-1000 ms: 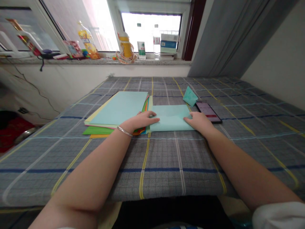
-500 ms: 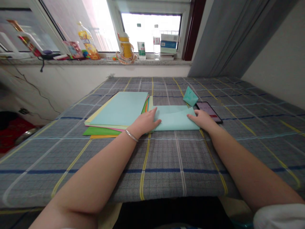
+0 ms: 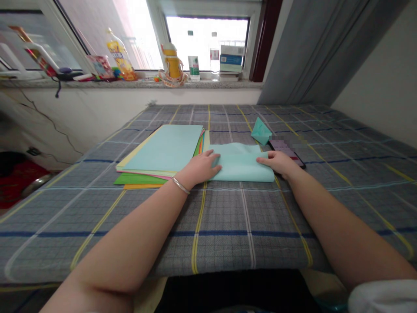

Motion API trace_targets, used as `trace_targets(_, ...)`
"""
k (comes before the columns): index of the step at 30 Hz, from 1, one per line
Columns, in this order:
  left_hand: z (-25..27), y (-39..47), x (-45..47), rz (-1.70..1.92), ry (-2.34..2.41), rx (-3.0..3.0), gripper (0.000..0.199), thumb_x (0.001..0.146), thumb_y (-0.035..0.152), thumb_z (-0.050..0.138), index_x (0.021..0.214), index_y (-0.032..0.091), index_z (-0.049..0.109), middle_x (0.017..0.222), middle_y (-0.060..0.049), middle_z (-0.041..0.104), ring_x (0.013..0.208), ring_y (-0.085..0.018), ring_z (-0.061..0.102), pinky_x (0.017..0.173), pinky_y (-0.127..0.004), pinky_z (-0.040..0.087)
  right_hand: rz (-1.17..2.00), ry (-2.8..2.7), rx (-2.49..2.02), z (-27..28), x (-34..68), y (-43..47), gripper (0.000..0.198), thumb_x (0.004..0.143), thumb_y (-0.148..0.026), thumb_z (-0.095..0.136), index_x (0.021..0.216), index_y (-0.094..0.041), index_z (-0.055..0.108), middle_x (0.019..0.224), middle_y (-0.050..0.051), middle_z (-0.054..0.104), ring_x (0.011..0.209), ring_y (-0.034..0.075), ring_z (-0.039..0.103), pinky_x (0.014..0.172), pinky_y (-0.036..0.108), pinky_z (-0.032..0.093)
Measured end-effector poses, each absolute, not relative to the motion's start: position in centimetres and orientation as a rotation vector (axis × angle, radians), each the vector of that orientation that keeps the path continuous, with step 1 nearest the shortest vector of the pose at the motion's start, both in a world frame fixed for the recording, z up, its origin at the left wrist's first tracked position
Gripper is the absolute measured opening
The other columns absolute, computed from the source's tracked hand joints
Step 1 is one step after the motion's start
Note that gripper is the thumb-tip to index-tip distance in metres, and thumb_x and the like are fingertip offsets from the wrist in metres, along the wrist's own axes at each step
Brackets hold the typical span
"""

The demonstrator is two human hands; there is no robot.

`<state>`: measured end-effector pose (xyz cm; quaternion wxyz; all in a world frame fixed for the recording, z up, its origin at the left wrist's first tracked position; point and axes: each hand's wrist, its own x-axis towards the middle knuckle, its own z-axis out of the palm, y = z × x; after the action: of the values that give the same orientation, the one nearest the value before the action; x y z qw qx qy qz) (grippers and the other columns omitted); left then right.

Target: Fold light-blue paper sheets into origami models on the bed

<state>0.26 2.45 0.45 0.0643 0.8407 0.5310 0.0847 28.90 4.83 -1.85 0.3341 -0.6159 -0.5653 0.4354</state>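
A light blue sheet of paper [image 3: 241, 167] lies on the cloth in front of me, folded over toward the far side. Its upper layer stops short of the back layer, which bulges up slightly behind it. My left hand [image 3: 203, 166] grips the left end, thumb on top and fingers at the upper layer's edge. At the right end my right hand [image 3: 276, 163] pinches the upper layer's far corner. A folded teal paper shape [image 3: 261, 131] stands just beyond the sheet's right end.
Left of the sheet is a stack of coloured paper [image 3: 164, 148], light blue on top. A phone [image 3: 286, 152] lies beyond my right hand. The plaid cloth [image 3: 221, 230] covers the table. Bottles and boxes line the windowsill [image 3: 146, 84] at the back.
Both hands have drawn the upper layer slightly toward me, so its far edge now lies nearer than the back layer's. The back layer has bulged, and the near fold has shifted closer.
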Motion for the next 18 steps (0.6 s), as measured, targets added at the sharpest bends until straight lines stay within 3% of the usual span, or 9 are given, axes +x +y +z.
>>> trace_targets(4,0.4,2.8,0.3,0.437,1.684,2.289,0.077,0.089,0.042,0.051,0.151,0.006,0.024,0.157,-0.022,0.025,0.148,-0.031,0.017,0.119,-0.044,0.023,1.235,-1.461,-1.582,-1.4,29.4,4.7,0.016,0.069,-0.031,0.073,0.082,-0.021,0.071,0.089,0.006,0.075,0.072,0.021,0.067,0.062,0.031,0.053)
trace_targets(6,0.3,3.2,0.2,0.544,1.675,2.163,0.082,0.087,0.042,0.054,0.152,0.005,0.020,0.158,-0.022,0.023,0.149,-0.032,0.015,0.119,-0.043,0.021,1.312,-1.426,-1.550,-1.1,29.7,4.5,0.015,0.069,-0.030,0.074,0.081,-0.021,0.071,0.089,0.007,0.076,0.071,0.022,0.068,0.061,0.033,0.053)
trace_targets(11,0.0,3.8,-0.1,0.802,1.566,1.811,0.089,0.080,0.045,0.063,0.152,0.012,0.022,0.144,-0.023,0.047,0.133,-0.035,0.046,0.106,-0.045,0.039,1.371,-1.327,-1.471,-0.5,30.2,4.3,0.018,0.067,-0.030,0.075,0.082,-0.021,0.069,0.089,0.009,0.075,0.070,0.024,0.067,0.059,0.036,0.054)
trace_targets(18,-0.1,3.4,0.2,0.880,1.449,1.529,0.090,0.078,0.051,0.067,0.151,0.015,0.028,0.126,-0.017,0.062,0.110,-0.031,0.062,0.093,-0.042,0.049,1.389,-1.327,-1.381,0.7,29.9,3.5,0.013,0.069,-0.022,0.072,0.080,-0.022,0.067,0.091,0.006,0.075,0.078,0.022,0.069,0.073,0.037,0.056)
